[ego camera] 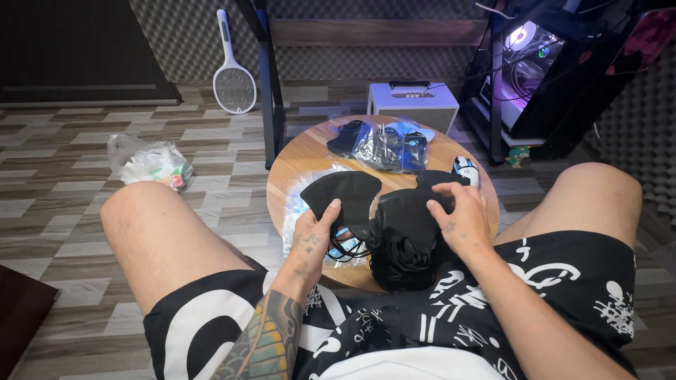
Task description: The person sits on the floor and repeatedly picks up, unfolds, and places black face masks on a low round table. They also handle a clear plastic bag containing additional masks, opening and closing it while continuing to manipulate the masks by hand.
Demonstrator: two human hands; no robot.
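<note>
My left hand pinches the lower edge of a single black face mask, held flat over the round wooden table. Its black ear loops dangle below my fingers. My right hand rests with fingers spread on top of a thick stack of black face masks at the table's near edge. Under the held mask lies a clear plastic wrapper.
Bagged dark masks in clear and blue packaging sit at the table's far side, with a small white and blue object beside them. On the floor are a plastic bag, an electric swatter, a white box and a lit computer case.
</note>
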